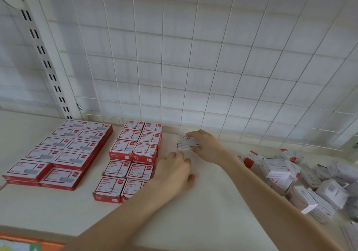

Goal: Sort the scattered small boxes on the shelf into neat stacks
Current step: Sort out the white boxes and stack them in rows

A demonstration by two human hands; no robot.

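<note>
A small white staples box (185,139) tops a short stack of like boxes at the back middle of the shelf (203,202). My right hand (208,147) grips that top box, fingers over its far edge and thumb at its near side. My left hand (175,170) rests on the shelf just in front of the stack, fingers loosely curled, holding nothing. A loose heap of scattered white boxes (302,181) lies at the right.
Red paper-clip boxes (131,159) stand in two neat columns left of my hands. Flatter red boxes (64,153) are stacked in rows at far left. A white wire grid (193,66) backs the shelf, with a slotted upright (44,56) at the left.
</note>
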